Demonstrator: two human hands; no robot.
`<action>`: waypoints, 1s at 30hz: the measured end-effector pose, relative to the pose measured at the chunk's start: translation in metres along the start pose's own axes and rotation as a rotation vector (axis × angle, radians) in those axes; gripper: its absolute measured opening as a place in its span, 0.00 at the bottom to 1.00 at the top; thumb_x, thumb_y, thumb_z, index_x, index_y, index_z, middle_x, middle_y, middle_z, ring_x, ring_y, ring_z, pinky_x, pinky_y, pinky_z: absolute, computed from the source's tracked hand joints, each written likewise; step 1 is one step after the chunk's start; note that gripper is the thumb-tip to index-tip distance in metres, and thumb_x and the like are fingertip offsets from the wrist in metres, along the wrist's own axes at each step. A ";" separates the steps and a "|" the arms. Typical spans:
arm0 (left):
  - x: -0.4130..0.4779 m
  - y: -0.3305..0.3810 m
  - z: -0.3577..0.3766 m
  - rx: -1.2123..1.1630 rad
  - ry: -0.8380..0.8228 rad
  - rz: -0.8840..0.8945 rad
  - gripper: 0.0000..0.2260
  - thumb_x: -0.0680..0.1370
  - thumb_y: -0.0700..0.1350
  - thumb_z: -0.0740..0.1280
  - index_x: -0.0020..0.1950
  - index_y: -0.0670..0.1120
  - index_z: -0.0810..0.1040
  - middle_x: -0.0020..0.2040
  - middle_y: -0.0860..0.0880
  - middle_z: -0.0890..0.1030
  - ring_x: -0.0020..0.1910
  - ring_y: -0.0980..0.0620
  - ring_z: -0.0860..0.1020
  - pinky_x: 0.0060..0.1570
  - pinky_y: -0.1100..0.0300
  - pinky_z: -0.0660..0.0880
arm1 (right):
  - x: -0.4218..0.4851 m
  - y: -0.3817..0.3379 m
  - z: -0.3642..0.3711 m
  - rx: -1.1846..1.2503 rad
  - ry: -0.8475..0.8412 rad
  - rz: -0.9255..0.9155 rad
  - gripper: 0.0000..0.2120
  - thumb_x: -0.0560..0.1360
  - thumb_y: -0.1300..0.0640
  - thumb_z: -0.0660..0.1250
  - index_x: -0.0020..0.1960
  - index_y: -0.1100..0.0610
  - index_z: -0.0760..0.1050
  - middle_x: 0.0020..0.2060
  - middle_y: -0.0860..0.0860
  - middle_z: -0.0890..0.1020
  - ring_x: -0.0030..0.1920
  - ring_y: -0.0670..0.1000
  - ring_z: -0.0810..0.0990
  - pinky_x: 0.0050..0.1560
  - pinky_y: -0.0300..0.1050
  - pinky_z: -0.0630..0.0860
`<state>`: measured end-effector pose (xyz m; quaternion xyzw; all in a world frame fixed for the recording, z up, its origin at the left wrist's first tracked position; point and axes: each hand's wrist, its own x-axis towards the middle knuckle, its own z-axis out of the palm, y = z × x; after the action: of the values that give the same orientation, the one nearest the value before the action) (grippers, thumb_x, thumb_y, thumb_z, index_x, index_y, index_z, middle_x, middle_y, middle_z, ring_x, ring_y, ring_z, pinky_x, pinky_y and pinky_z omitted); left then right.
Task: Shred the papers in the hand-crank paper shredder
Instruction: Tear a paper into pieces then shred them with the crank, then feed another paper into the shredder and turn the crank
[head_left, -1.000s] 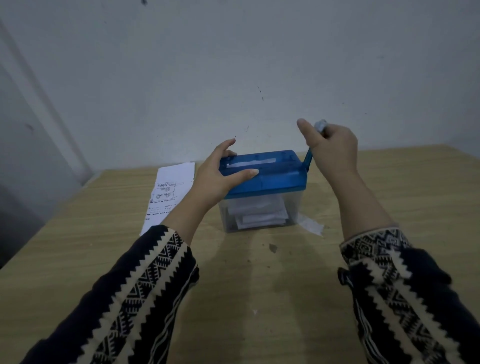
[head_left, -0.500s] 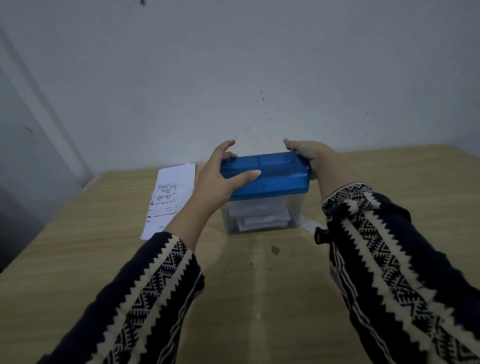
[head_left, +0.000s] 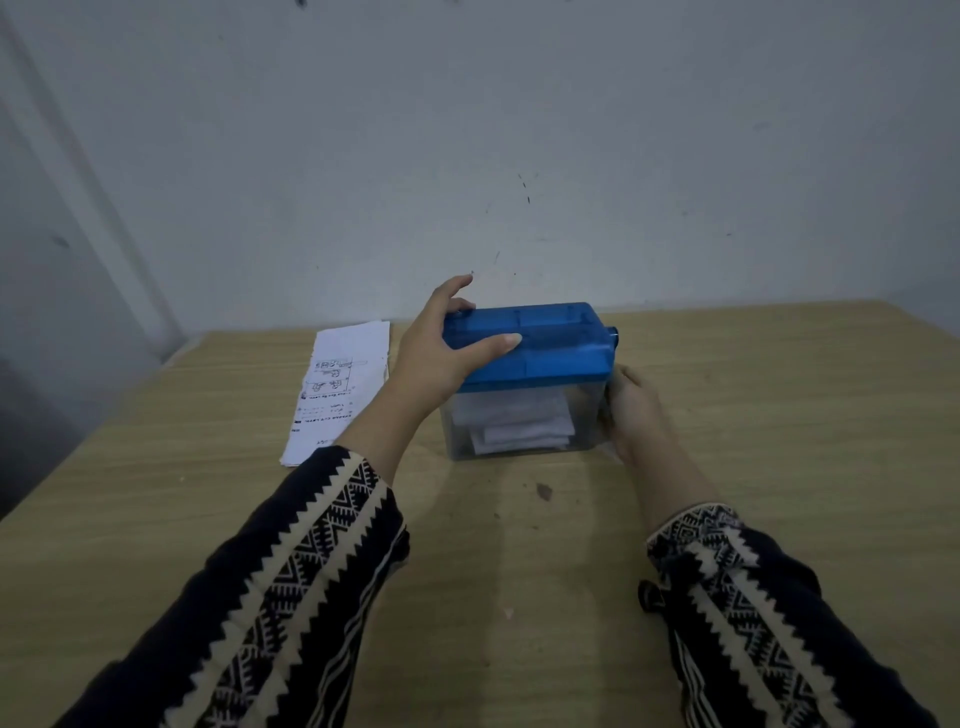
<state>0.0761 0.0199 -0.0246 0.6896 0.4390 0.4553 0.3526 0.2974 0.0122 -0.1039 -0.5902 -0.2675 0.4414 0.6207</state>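
Gripping the shredder (head_left: 550, 345) by its lid, the left hand (head_left: 431, 358) braces it. The right hand (head_left: 631, 410) sits beside the shredder, hold unclear. A slack brace could let cranking tip it.

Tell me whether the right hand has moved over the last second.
Yes. The right hand has dropped from above the blue shredder lid to beside the right wall of the clear bin, low near the table.

We make out no legible text. Printed sheet (head_left: 343, 384), lying on table (head_left: 779, 415) left of shredder (head_left: 550, 343), bears small boxed figures and several dark print lines, all too blurred for us to read.
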 end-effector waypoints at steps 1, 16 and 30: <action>0.000 0.000 0.000 0.000 0.000 0.001 0.34 0.70 0.55 0.76 0.73 0.60 0.65 0.63 0.56 0.74 0.64 0.59 0.70 0.50 0.72 0.67 | -0.006 0.002 0.000 -0.019 0.052 -0.047 0.07 0.80 0.56 0.64 0.50 0.57 0.78 0.46 0.55 0.82 0.49 0.55 0.80 0.43 0.48 0.77; -0.009 0.000 0.008 0.029 0.074 0.019 0.33 0.72 0.58 0.74 0.74 0.56 0.65 0.71 0.57 0.69 0.68 0.59 0.66 0.64 0.60 0.66 | -0.042 0.025 0.020 -0.277 0.492 -0.703 0.07 0.81 0.53 0.61 0.50 0.56 0.73 0.42 0.49 0.76 0.42 0.49 0.75 0.40 0.43 0.74; -0.050 -0.069 -0.054 0.240 0.405 -0.011 0.21 0.83 0.55 0.59 0.72 0.47 0.72 0.70 0.51 0.73 0.70 0.53 0.69 0.69 0.58 0.64 | -0.085 -0.026 0.076 -0.274 0.612 -1.207 0.07 0.74 0.62 0.67 0.51 0.62 0.76 0.50 0.58 0.76 0.53 0.53 0.73 0.54 0.44 0.65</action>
<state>-0.0039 0.0033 -0.0836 0.6188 0.5555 0.5271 0.1750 0.1993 -0.0209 -0.0504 -0.5092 -0.4151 -0.2056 0.7254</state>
